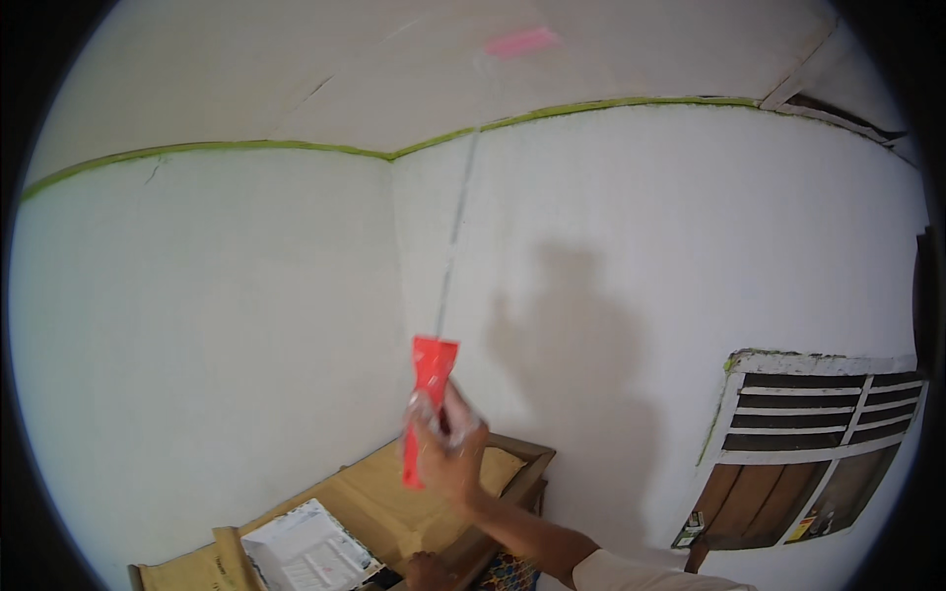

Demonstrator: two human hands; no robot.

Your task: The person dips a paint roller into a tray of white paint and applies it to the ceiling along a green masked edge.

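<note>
My right hand (448, 448), smeared with white paint, is closed around the red handle (434, 364) of a paint roller. The roller's thin metal rod (456, 227) runs up from the handle. At its top, the blurred pink roller head (520, 42) is at the ceiling (296, 59), just beyond the green strip along the wall top. Low in the picture, my left hand (430, 571) rests by the front edge of a brown-covered piece of furniture (404, 502). Its fingers show too dimly to tell whether it grips that edge.
A white tray-like container (305, 552) lies on the brown covering, left of my left hand. White walls (227, 295) meet in a corner ahead. At the right is a slatted window frame (798, 414) with small items on its ledge. Patterned fabric (507, 571) shows below the furniture.
</note>
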